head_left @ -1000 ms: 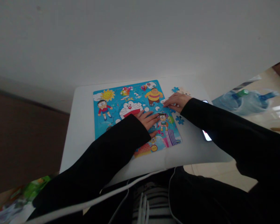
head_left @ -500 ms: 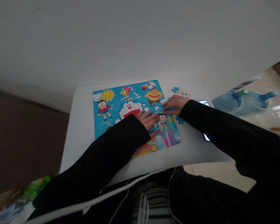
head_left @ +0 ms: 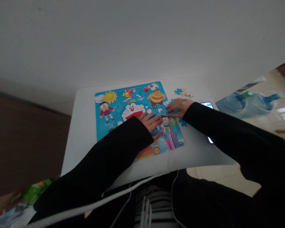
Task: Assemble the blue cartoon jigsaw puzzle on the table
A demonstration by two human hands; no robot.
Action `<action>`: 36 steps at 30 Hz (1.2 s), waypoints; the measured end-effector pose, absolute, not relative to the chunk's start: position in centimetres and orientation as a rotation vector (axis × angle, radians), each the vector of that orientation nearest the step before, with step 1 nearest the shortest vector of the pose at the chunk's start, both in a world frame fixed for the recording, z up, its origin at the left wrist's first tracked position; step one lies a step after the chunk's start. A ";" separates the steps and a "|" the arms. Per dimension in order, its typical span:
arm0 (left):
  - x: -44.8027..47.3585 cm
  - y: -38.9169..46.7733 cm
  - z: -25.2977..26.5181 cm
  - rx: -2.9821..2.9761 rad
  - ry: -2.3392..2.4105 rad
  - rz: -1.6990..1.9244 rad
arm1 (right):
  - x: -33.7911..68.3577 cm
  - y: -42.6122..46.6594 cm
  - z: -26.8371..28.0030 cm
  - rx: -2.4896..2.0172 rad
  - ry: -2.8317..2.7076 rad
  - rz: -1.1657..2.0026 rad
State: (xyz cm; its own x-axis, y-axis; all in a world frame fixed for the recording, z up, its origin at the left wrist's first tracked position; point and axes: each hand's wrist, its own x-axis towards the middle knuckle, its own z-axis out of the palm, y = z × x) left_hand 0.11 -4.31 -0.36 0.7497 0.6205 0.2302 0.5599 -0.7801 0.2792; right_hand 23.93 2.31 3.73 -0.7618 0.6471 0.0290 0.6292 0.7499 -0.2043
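Observation:
A blue jigsaw puzzle [head_left: 120,91] printed with cartoon characters lies flat on a small white table. My left hand [head_left: 150,121] rests palm down across its middle, fingers spread, and covers part of the picture. At the puzzle's right side, my right hand [head_left: 179,107] is bent with fingertips and thumb around a small blue puzzle piece [head_left: 167,111], low against the board. Several white gaps show in the picture near both hands. Loose blue pieces [head_left: 183,123] lie beside the board, partly under my right hand and wrist.
More loose pieces [head_left: 187,92], some wood-side up, lie at the table's back right. A lit phone [head_left: 210,139] is partly hidden under my right sleeve. The white table [head_left: 82,110] stands against a wall. Large clear water bottles [head_left: 254,103] are on the floor at right.
My right fingers have shifted very slightly at the puzzle's right side. The left hand, the board and the loose pieces stay where they were.

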 end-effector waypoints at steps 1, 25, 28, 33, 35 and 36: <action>0.1 -4.3 -0.3 2.754 0.944 0.459 | 23.9 2.3 3.8 -1.039 -2.853 0.279; 0.1 -4.2 -0.2 2.760 0.929 0.468 | 23.8 1.9 3.9 -1.173 -2.803 0.339; 0.1 -4.2 -0.2 2.766 0.929 0.468 | 23.7 1.8 4.1 -1.173 -2.796 0.355; 0.1 -4.3 -0.3 2.770 0.947 0.480 | 24.3 2.4 4.8 -1.188 -2.733 0.388; 0.1 -4.3 -0.4 2.777 0.942 0.500 | 24.9 3.0 5.1 -1.241 -2.740 0.337; 0.1 -4.3 -0.4 2.780 0.942 0.515 | 25.1 3.4 5.1 -1.265 -2.763 0.305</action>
